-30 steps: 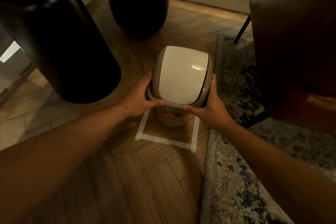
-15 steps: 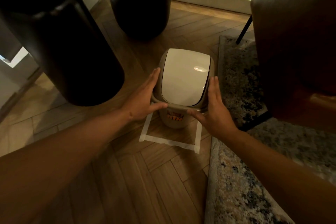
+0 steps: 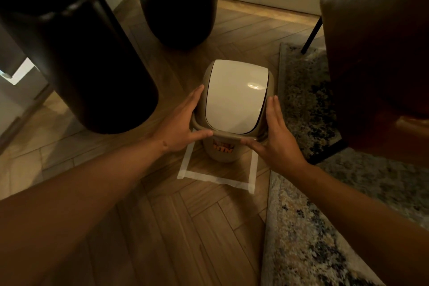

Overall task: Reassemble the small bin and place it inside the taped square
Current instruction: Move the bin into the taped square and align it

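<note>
A small beige bin (image 3: 223, 152) with its white swing lid (image 3: 234, 97) fitted on top stands upright on the wooden floor. Its base sits inside the white taped square (image 3: 216, 179), toward the far side. My left hand (image 3: 178, 123) lies flat along the lid's left side, thumb resting on the front rim. My right hand (image 3: 276, 139) is flat by the lid's right side with its thumb under the front rim. The fingers of both hands are straight, not curled around the bin.
Two tall black vases stand close by, one at the left (image 3: 76, 53) and one behind the bin (image 3: 178, 2). A patterned rug (image 3: 313, 227) borders the square on the right. A brown chair (image 3: 376, 42) with a thin black leg (image 3: 311, 35) stands on the rug.
My fingers have uncurled from gripping the lid's rim and now lie straight beside it. The bin has settled lower, within the tape.
</note>
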